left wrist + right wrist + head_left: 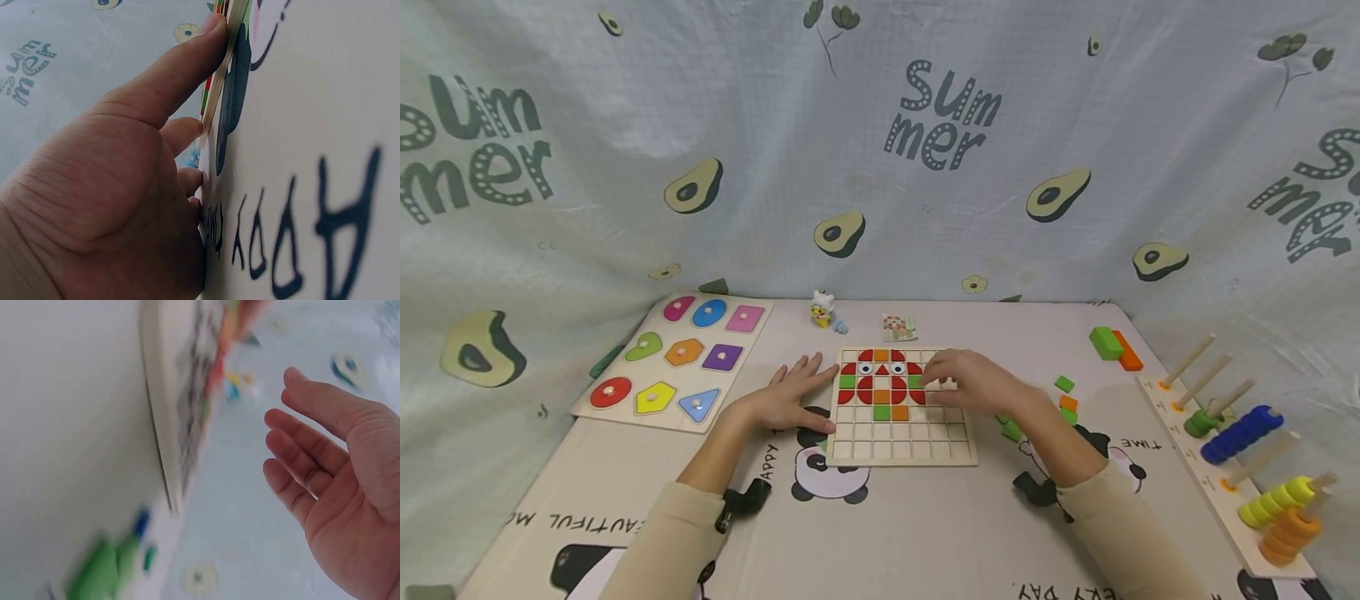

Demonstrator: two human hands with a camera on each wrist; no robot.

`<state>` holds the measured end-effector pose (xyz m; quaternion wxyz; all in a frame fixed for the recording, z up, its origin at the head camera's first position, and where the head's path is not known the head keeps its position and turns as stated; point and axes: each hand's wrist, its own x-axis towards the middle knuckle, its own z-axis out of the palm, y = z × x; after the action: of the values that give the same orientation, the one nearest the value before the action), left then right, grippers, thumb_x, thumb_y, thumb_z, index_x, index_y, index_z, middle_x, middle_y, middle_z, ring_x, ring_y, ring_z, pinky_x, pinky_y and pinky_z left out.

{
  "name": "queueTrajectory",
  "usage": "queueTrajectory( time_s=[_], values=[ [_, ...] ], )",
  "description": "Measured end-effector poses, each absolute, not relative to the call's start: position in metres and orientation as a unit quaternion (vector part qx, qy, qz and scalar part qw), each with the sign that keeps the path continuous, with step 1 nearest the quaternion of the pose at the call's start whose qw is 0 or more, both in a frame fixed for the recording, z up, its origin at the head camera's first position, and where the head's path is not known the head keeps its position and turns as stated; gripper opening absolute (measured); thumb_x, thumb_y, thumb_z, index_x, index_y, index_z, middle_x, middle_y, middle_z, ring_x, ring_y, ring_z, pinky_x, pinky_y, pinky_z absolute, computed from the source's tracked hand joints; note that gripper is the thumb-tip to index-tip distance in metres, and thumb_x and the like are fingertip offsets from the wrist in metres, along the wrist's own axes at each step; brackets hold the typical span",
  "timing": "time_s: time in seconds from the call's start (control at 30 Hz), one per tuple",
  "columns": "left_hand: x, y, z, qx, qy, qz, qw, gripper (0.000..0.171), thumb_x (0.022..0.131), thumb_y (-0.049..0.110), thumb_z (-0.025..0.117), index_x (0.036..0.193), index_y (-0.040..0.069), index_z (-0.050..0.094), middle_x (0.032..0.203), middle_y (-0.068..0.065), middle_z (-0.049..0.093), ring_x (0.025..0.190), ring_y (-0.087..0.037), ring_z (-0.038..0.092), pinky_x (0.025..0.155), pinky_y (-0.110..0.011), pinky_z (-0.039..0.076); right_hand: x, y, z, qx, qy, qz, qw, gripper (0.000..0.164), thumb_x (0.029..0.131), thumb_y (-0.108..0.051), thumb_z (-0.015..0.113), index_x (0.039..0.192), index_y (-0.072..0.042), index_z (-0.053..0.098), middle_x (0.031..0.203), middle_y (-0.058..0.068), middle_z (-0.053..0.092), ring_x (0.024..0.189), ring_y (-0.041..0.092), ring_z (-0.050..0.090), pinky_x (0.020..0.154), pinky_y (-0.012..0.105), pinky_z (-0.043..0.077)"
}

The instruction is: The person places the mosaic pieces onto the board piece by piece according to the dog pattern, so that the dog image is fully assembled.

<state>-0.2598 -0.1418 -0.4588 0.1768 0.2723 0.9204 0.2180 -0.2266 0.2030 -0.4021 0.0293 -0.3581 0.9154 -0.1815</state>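
A square wooden grid board (880, 433) lies on the table, its upper cells filled with red, green and orange tiles and two eye tiles (866, 367). My left hand (782, 400) is beside its left side, fingers spread. In the left wrist view that thumb (187, 65) lies against the edge of the board (215, 103), with the index fingertip at the same edge. My right hand (973, 382) is over the right part of the board, near the red and green tiles. Its fingers (300, 456) are loosely bent, and nothing shows between them and the thumb.
Loose green tiles (1063, 383) and an orange tile (1068, 403) lie right of the board. Behind it are a small picture card (898, 327) and a figurine (822, 308). A shape puzzle (662, 367) lies left; a peg stand (1217, 492) with colored rings and blocks (1106, 342) are right.
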Motion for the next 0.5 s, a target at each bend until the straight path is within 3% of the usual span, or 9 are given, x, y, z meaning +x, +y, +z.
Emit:
queueTrajectory(
  time_s=[0.23,0.5],
  values=[
    [-0.259,-0.142,-0.458,0.280,0.917,0.224,0.177,0.102,0.074,0.065,0.069,0.154,0.025,0.021,0.161,-0.011,0.000,0.147,-0.036,-0.009,0.113,-0.060,-0.007,-0.220,0.272,-0.381,-0.249,0.940,-0.235,-0.002,0.032,0.085,-0.026,0.074,0.116,-0.019,0.069,0.115,-0.004,0.065,0.096,0.022,0.060,0.077,0.038,0.053],
    [-0.259,-0.141,-0.455,0.280,0.917,0.221,0.179,0.102,0.074,0.065,0.069,0.154,0.025,0.020,0.161,-0.011,0.000,0.147,-0.035,-0.009,0.114,-0.059,-0.007,-0.218,0.345,-0.382,-0.115,0.961,-0.226,0.107,0.036,0.087,-0.020,0.072,0.121,-0.010,0.067,0.112,0.013,0.065,0.095,0.024,0.060,0.076,0.038,0.055]
  ],
)
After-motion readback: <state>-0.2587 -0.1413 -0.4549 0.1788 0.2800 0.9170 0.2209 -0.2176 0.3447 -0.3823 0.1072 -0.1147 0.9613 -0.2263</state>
